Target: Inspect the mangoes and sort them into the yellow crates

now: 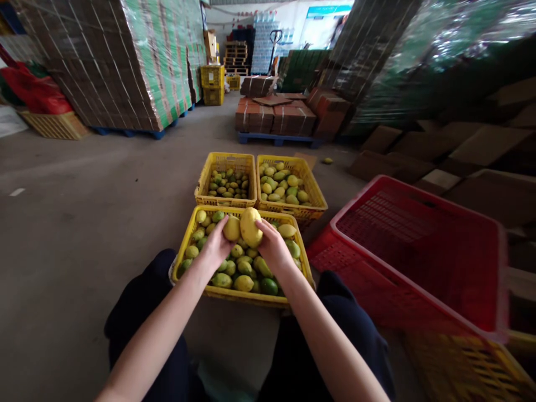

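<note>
Over the near yellow crate point(247, 298), my left hand point(216, 243) is closed around a yellow lemon point(231, 229). A larger, longer lemon point(251, 228) is gripped by my right hand point(271, 241), side by side with the first one. Below both hands the crate is filled with green and yellow lemons point(244, 283). Just beyond it stand two more yellow crates: the left crate point(226, 156) holds small greenish lemons, and the right crate point(316, 192) holds larger yellow ones.
A red crate point(419, 257) stands at my right, above a yellow crate point(473, 363). Flattened cartons point(274, 117) lie on a blue pallet ahead. Wrapped stacks point(159, 61) rise at left and right. One loose lemon point(328, 161) lies on the floor.
</note>
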Demonstrator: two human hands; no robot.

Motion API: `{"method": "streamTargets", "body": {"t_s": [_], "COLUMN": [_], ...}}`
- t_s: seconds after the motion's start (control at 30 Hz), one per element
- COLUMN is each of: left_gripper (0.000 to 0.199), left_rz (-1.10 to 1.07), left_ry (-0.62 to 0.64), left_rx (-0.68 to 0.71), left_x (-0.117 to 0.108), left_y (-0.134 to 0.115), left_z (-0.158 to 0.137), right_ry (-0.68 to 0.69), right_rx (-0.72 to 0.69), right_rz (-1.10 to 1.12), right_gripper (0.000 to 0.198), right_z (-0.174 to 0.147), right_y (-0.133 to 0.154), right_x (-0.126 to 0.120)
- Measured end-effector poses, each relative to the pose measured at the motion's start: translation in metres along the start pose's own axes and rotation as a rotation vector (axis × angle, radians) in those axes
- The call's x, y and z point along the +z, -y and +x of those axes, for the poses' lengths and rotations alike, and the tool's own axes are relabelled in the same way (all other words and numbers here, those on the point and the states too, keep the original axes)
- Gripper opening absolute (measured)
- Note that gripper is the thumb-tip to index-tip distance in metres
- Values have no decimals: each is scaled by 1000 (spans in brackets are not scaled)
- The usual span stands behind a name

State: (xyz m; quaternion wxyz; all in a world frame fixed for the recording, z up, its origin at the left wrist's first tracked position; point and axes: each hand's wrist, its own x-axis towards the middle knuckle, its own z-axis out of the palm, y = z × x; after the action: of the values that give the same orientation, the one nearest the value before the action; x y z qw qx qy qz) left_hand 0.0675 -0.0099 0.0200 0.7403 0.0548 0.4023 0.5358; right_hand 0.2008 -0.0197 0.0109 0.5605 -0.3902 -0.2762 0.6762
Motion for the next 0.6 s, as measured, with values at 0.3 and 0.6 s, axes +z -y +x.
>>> {"method": "streamTargets", "body": {"t_s": [0.3,0.6], "left_gripper": [22,35], "left_rz": [110,184], "left_ry": [-17,108], "left_rx": [141,199], "left_x": [-1,11], "left_y": [12,10], "left_z": [10,4], "right_ry": [-81,-214], "right_rx": [0,19], "right_rz": [31,59], "right_gripper": [29,34], "right_z": [2,9], "right_y": [-8,-16], "right_x": [3,2]}}
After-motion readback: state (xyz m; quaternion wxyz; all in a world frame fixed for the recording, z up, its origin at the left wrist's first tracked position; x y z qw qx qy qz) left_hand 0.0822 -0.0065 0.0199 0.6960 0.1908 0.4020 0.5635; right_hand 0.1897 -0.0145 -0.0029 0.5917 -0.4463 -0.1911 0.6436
